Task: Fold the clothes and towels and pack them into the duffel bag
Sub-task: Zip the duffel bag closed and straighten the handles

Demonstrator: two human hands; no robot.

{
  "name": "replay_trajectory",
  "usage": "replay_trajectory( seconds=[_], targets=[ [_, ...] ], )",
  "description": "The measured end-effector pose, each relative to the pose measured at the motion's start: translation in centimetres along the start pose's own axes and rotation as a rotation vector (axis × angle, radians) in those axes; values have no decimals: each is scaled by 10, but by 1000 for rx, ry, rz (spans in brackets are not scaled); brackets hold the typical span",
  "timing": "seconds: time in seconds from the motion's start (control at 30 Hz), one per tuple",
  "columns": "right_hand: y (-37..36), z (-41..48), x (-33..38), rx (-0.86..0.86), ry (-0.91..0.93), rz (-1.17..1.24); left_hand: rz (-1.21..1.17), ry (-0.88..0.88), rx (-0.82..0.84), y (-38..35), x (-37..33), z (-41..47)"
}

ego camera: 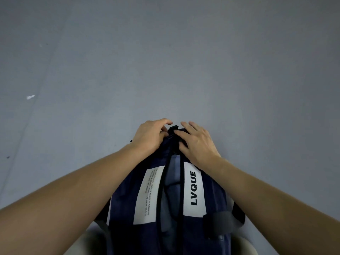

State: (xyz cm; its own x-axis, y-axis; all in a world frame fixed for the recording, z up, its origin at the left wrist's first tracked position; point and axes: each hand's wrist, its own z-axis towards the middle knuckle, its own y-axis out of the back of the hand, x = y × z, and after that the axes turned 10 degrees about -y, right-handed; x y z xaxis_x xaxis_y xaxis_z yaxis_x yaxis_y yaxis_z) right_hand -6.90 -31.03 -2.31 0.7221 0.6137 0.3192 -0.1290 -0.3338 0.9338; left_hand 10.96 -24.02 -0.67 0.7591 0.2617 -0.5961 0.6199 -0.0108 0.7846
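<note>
A navy duffel bag (127, 196) with white label strips, one reading LVQUE, lies lengthwise in front of me on the grey floor. Its top zipper gapes along the middle, and blue-grey folded cloth (172, 183) shows inside the gap. My left hand (150, 136) pinches the bag's far end next to a black tab (173, 128). My right hand (197, 144) presses on the same end, fingers curled on the black zipper area just right of the tab. Both hands touch the bag. The zipper pull itself is hidden under the fingers.
Grey floor (165, 61) stretches all around the bag, with a small white scrap (30, 97) at the left. A black strap pad (219, 225) lies on the bag's near right side. Pale rounded shapes (88, 242) show at the bottom edge.
</note>
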Motion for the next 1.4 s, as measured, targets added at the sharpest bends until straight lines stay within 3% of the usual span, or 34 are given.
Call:
replay_trajectory(
  seconds=[0.17,0.3,0.6,0.77,0.97,1.1,1.27,1.4],
  targets=[
    [-6,4,8,-301,55,-30,-158,28,-126,9,-3,-3],
    [-4,13,20,-412,67,-56,-236,34,-164,21,-3,-6],
    [7,16,31,-371,76,95,-47,-118,-222,21,6,-11],
    [20,6,28,-412,123,41,69,-210,-258,19,12,-8],
    [16,-54,32,-318,285,16,140,-125,-276,22,11,-8],
    [19,-87,32,-279,218,-19,173,-143,-234,22,2,-24],
    [39,-121,47,-270,36,63,443,-478,-18,18,-1,-85],
    [58,-151,59,-187,-132,153,546,-539,131,34,-20,-135]
  ],
)
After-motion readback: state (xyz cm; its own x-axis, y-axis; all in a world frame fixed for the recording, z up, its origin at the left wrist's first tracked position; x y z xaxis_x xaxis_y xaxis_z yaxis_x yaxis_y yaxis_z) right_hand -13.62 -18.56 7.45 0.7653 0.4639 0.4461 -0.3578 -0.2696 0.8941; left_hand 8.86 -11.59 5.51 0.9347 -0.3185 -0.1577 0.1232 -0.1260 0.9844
